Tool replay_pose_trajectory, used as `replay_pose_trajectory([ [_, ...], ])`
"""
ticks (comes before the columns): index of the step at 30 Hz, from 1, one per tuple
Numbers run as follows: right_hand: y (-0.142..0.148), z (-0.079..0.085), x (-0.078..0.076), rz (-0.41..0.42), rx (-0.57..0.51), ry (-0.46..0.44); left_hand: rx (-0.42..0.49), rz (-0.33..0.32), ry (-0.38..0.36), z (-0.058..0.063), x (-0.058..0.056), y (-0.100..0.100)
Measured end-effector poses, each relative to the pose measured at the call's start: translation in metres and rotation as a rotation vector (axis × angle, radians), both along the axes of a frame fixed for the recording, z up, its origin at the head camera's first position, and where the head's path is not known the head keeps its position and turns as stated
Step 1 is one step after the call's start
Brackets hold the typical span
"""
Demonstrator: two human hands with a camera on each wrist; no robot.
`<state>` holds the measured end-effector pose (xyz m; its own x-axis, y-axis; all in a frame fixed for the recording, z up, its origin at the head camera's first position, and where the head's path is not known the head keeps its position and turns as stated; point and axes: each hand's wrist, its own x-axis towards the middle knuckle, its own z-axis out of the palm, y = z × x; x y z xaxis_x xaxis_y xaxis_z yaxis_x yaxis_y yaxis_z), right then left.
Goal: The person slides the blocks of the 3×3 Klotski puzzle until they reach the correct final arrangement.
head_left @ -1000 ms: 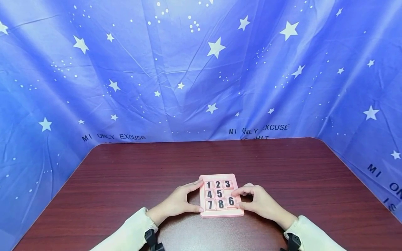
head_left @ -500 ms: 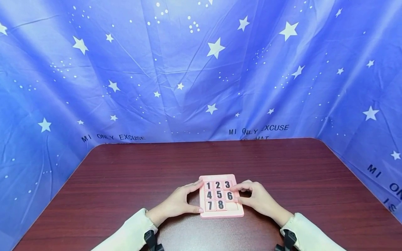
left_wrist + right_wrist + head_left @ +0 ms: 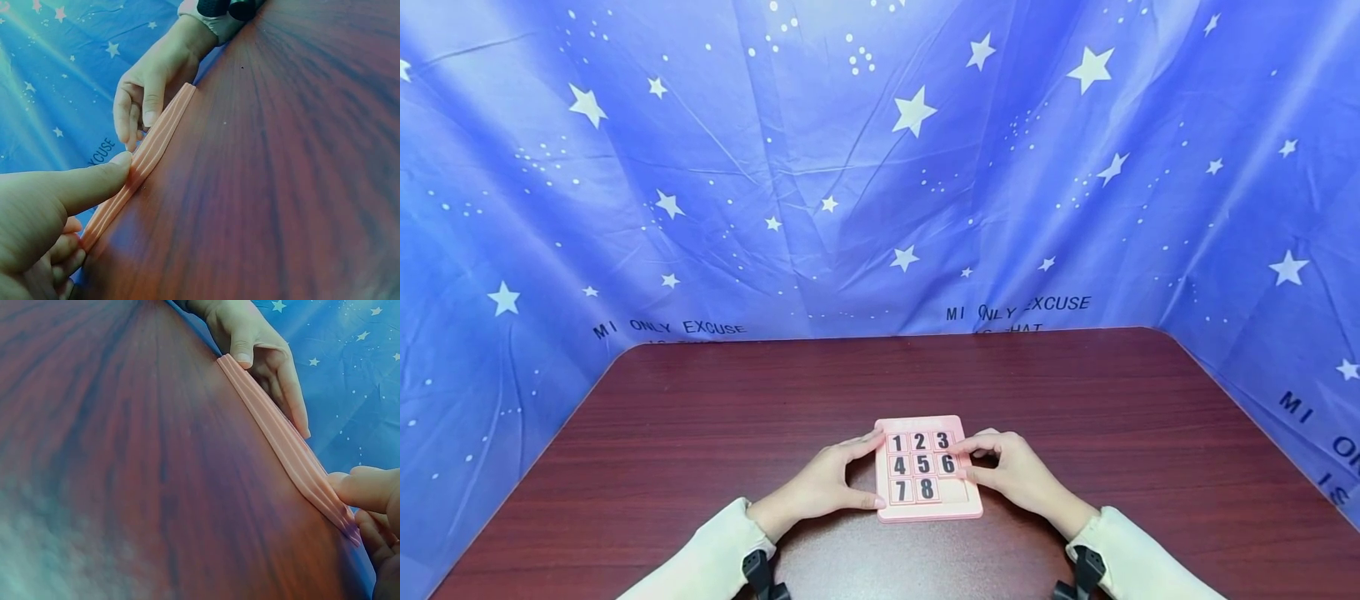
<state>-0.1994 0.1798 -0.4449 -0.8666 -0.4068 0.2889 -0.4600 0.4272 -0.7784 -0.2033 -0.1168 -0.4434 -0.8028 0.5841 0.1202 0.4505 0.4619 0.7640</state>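
A pink number sliding puzzle [image 3: 929, 514] lies flat on the table in the head view. Tiles 1, 2, 3 fill its top row, 4, 5, 6 the middle, and 7, 8 the bottom; the bottom-right slot has no tile. My left hand [image 3: 817, 485] grips the frame's left side, thumb at the lower corner and fingers at the upper one. With thumb and index finger, my right hand [image 3: 1021, 473] pinches the 6 tile [image 3: 947, 464]. Both wrist views show the puzzle's ridged side edge [image 3: 156, 140], but its number face is hidden there.
The dark red wooden table [image 3: 737, 400] extends beyond and around the puzzle. A blue curtain [image 3: 820, 150] with white stars hangs along its back and sides. Black wrist cameras sit at both pale cuffs [image 3: 730, 542].
The 6 tile has slid up from the bottom row to the middle row, leaving the bottom-right slot vacant. My right hand moved up with it; my left hand stayed still.
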Motion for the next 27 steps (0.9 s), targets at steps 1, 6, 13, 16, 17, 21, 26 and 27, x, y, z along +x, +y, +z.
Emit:
replay_pose_trajectory([
  [1,0.0,0.0,0.0,0.0,0.001,0.001,-0.001,0.0,0.002,0.0,0.0,0.0],
  [6,-0.001,0.0,0.0,0.002,-0.004,0.004,-0.004,0.0,0.003,-0.001,0.0,-0.001],
  [13,-0.002,-0.003,-0.001,0.016,-0.05,0.002,0.014,0.004,-0.016,-0.001,0.0,-0.003],
  [16,-0.003,-0.004,-0.003,0.002,-0.056,-0.002,0.023,0.0,-0.018,-0.002,-0.002,-0.003],
  [17,-0.002,-0.004,-0.004,-0.008,-0.053,-0.006,0.023,-0.001,-0.017,-0.002,-0.002,-0.003],
  [21,-0.002,-0.005,-0.004,-0.054,-0.027,-0.008,0.011,-0.004,-0.013,-0.004,-0.005,-0.003],
  [26,0.003,-0.003,-0.005,-0.15,0.047,0.096,-0.008,-0.02,-0.012,-0.001,-0.01,-0.008],
  [27,0.005,-0.002,-0.005,-0.17,0.069,0.134,-0.01,-0.019,-0.017,0.0,-0.012,-0.011],
])
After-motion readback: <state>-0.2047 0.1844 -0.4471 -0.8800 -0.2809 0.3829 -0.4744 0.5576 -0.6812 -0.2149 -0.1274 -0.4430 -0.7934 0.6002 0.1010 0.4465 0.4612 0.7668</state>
